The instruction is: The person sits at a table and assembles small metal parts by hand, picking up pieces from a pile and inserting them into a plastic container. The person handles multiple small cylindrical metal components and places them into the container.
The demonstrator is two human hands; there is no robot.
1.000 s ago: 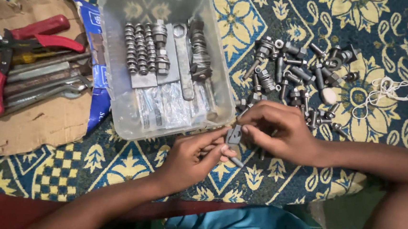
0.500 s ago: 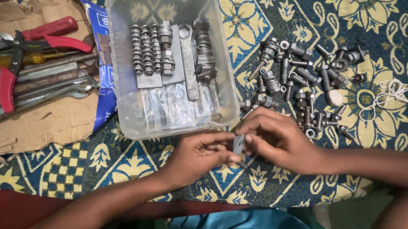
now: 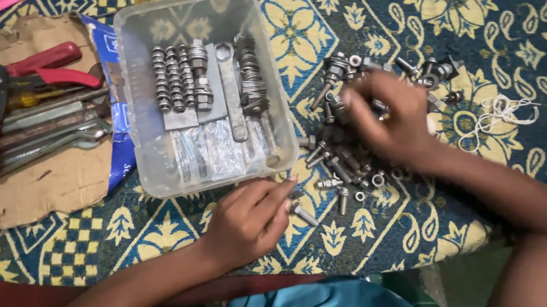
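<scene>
**Bolts sorted into a box, a pile left on the cloth**

At the left edge of the patterned cloth (image 3: 152, 241), red-handled pliers (image 3: 8, 90) and wrenches lie on a piece of cardboard (image 3: 47, 182). Beside them stands a clear plastic box (image 3: 156, 177) with rows of assembled bolts (image 3: 176, 79), flat metal strips and small bags laid neatly inside. Just below the box's near right corner, the left hand (image 3: 249, 219) rests on the cloth, its fingers pinched narrowly on a bolt (image 3: 301, 213). Toward the right edge, the right hand (image 3: 388, 113) hovers over a loose pile of bolts and nuts (image 3: 343, 165); it is blurred, so I cannot tell its grip. Judging by this, part of the work is boxed and many pieces remain loose.
</scene>
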